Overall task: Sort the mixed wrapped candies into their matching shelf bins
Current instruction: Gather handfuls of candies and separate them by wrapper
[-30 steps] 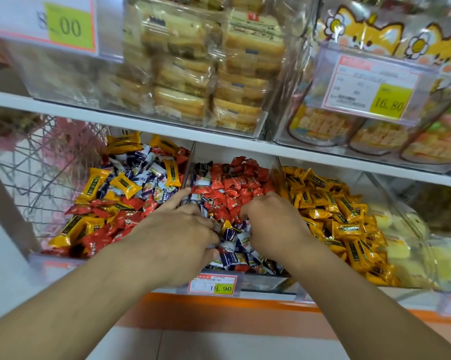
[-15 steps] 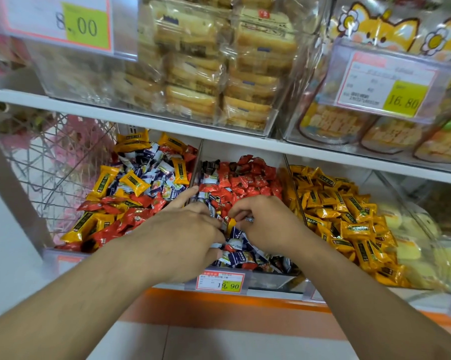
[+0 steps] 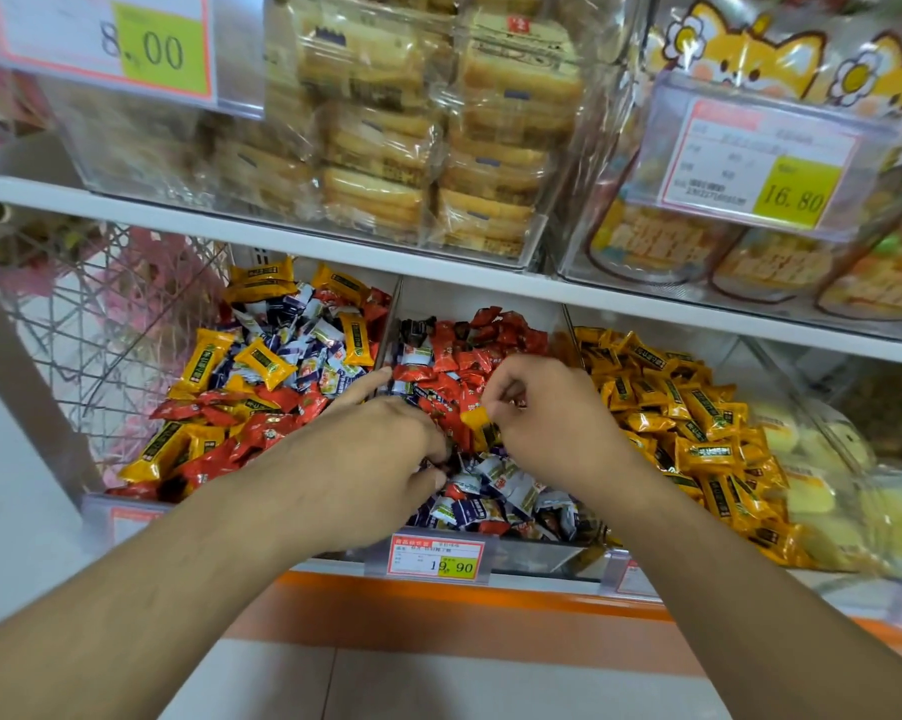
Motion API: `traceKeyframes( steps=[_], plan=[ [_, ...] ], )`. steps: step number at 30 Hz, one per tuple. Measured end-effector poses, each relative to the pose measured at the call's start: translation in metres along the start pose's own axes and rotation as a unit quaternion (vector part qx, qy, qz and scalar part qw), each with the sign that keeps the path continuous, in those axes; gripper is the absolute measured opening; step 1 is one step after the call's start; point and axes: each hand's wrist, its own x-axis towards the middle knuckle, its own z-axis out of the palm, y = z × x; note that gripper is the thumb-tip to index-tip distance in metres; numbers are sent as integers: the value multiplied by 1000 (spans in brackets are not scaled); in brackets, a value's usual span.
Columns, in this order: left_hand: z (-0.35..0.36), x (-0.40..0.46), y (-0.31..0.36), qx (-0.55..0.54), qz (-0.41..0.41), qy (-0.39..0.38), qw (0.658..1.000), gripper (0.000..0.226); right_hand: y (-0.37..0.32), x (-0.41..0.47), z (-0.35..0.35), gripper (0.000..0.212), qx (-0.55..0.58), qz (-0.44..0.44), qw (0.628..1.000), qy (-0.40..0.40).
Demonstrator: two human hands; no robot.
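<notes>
Three clear shelf bins hold wrapped candies. The left bin [image 3: 126, 504] mixes yellow, red and blue-and-white candies. In the middle bin [image 3: 537, 550], red candies [image 3: 490, 335] lie at the back and blue-and-white candies [image 3: 506, 491] at the front. The right bin is full of yellow candies [image 3: 698, 433]. Over the middle bin, my right hand [image 3: 558, 423] pinches a yellow candy [image 3: 477, 420] just above the pile. My left hand [image 3: 376, 459] rests in the same bin, its index finger pointing at the divider. The thumb and curled fingers hold a dark wrapper, mostly hidden.
A wire basket [image 3: 100, 330] stands left of the bins. Pale yellow-green candies [image 3: 828, 501] fill a bin at the far right. The upper shelf [image 3: 334, 241] carries clear boxes of packed cakes [image 3: 412, 148] close overhead. A price tag [image 3: 435, 561] hangs on the shelf's front.
My right hand has lifted out of the pile and turned, now with a yellow candy in its fingers. My left hand has stayed in the middle bin.
</notes>
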Motion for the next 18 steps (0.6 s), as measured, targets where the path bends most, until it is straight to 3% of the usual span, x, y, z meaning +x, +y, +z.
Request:
traceKeyframes(
  steps=[2,3,4,6,10,12,14,16,18],
  plan=[
    [-9,4,6,-82,-50,9,995,29,-4,-3,-13,21,68,18,996,49],
    [-11,3,8,-120,-70,57,989,34,-8,-6,-19,18,117,28,991,65],
    [-14,5,12,-162,-84,92,979,40,-10,-9,-24,16,175,35,981,74],
    [-17,6,19,-251,-119,92,956,45,-15,-18,-31,12,291,47,953,64],
    [-15,11,29,-388,-155,98,903,20,-12,-33,-37,10,369,48,927,45],
    [-15,13,32,-432,-157,93,883,15,-5,-39,-43,28,304,-8,952,32],
    [-16,13,36,-455,-154,75,874,18,2,-47,-50,51,151,-121,981,10],
    [-17,12,42,-469,-150,57,868,14,9,-52,-51,46,42,-191,981,12],
    [-17,13,47,-491,-158,55,855,10,18,-55,-50,32,-9,-187,981,43]
  ],
)
